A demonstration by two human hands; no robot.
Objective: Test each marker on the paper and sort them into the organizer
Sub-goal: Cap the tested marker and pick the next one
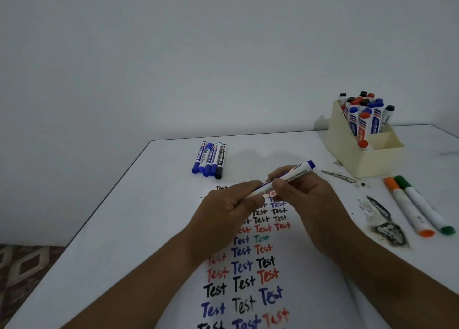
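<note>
A blue whiteboard marker [295,174] lies slanted between both my hands above the paper [308,274]. My right hand [300,199] pinches its white barrel. My left hand [231,204] grips its lower end, which is hidden in the fingers. The paper is covered with "Test" written in black, blue, red and green. A cream organizer [365,160] at the back right holds several capped markers upright in its rear compartment. Several loose markers [210,159], blue ones and a black one, lie side by side at the back of the table.
An orange marker [407,205] and a green marker [424,204] lie to the right of the paper. Dark ink smudges [383,223] stain the white table [104,241] near them. The table's left edge drops to a patterned floor [22,266].
</note>
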